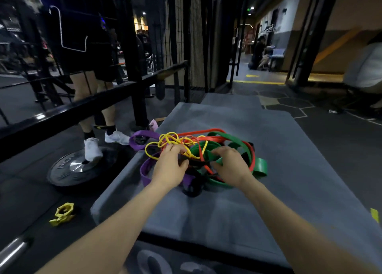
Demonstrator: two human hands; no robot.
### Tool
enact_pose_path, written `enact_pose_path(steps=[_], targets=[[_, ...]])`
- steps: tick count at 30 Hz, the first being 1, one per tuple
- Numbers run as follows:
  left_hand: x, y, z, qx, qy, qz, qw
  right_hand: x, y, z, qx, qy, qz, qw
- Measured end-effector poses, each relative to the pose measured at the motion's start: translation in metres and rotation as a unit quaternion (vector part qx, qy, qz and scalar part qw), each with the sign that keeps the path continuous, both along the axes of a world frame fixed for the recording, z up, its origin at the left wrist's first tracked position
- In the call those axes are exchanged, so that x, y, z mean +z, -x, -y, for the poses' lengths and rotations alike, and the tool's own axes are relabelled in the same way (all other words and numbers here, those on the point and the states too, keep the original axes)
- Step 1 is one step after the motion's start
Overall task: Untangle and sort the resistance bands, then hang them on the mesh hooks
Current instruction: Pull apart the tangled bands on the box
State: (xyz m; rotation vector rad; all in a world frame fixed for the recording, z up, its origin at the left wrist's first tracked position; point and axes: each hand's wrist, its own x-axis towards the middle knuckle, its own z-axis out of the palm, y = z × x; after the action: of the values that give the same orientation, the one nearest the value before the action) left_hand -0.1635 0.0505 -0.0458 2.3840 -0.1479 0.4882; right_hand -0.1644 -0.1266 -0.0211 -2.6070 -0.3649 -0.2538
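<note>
Down at the centre of the frame, the fingers of the left hand curl into the tangled bands, seemingly pinching the thin yellow band; the grip is partly hidden. The right hand lies on the wide green band, fingers bent, and whether it grasps anything I cannot tell. Red band and purple band loop through the same heap, all on the grey mat. At left centre lies a weight plate; the mesh panel stands at upper centre.
</note>
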Motion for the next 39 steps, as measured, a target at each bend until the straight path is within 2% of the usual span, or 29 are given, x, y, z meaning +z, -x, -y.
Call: enact_pose_path(steps=[5, 11, 14, 17, 19, 22, 27, 35, 39], targets=[[-0.021, -0.021, -0.018, 0.039, 0.026, -0.005, 0.999, -0.03, -0.032, -0.025, 0.006, -0.026, -0.011, 1.0], [-0.043, -0.039, -0.013, 0.03, 0.049, 0.015, 0.998, -0.063, -0.045, -0.03, 0.016, -0.039, -0.003, 0.999], [-0.047, -0.041, -0.01, 0.015, 0.008, 0.042, 0.999, -0.07, -0.048, -0.032, 0.051, 0.01, -0.005, 0.999], [-0.047, -0.036, -0.012, 0.004, -0.026, 0.065, 0.998, -0.062, -0.049, -0.032, 0.084, 0.019, -0.028, 0.996], [-0.048, -0.031, -0.011, -0.013, -0.04, 0.064, 0.997, -0.057, -0.046, -0.03, 0.101, 0.047, -0.049, 0.993], [-0.05, -0.024, -0.008, -0.046, -0.054, 0.032, 0.997, -0.052, -0.039, -0.027, 0.08, 0.108, -0.012, 0.991], [-0.048, -0.021, -0.002, -0.026, -0.124, 0.026, 0.992, -0.041, -0.031, -0.017, 0.063, 0.048, 0.04, 0.996], [-0.026, -0.023, 0.019, -0.032, -0.047, 0.03, 0.998, -0.029, -0.019, 0.005, 0.057, -0.049, 0.074, 0.994], [-0.021, -0.022, 0.012, -0.028, -0.008, 0.042, 0.999, -0.027, -0.02, 0.003, 0.052, -0.012, 0.1, 0.994]])
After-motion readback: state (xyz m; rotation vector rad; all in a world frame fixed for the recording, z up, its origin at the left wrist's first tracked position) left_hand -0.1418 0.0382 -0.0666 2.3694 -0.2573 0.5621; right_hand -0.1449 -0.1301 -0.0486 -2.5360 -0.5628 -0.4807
